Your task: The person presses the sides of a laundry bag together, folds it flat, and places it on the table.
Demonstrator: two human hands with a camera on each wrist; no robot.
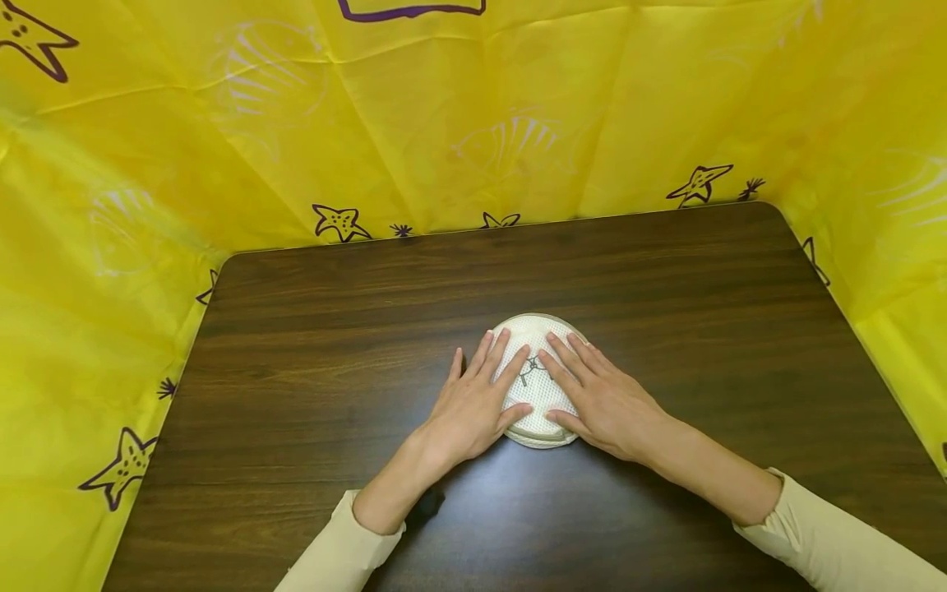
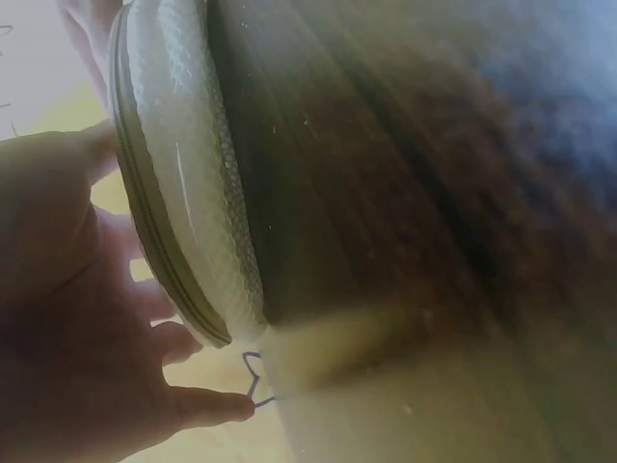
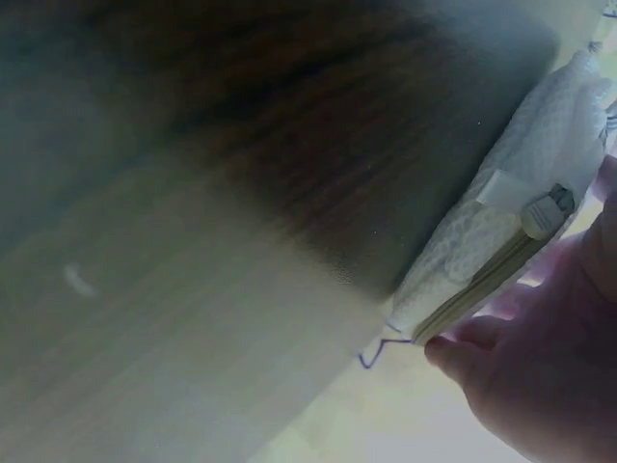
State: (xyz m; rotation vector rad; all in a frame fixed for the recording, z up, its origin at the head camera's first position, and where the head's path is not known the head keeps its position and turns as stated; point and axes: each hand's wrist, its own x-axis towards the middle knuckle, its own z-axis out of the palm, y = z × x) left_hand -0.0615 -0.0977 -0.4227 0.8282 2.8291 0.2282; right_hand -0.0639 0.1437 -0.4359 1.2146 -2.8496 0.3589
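A round white mesh zip bag (image 1: 536, 403) lies flat on the table, with a small dark line drawing on its top. My left hand (image 1: 473, 407) rests on its left side, fingers spread and straight. On the right side rests my right hand (image 1: 607, 403), its fingers likewise extended across the mesh. The left wrist view shows the bag's soft side wall and a beige zipper (image 2: 159, 222) along its upper edge. A zipper pull (image 3: 548, 214) and a small white tag (image 3: 506, 190) show in the right wrist view. The hands hide parts of the bag's top.
The dark wood-grain table (image 1: 333, 345) has rounded far corners. Yellow cloth (image 1: 414, 123) printed with starfish and fish hangs behind it and along both sides. Cream sleeves cover both forearms.
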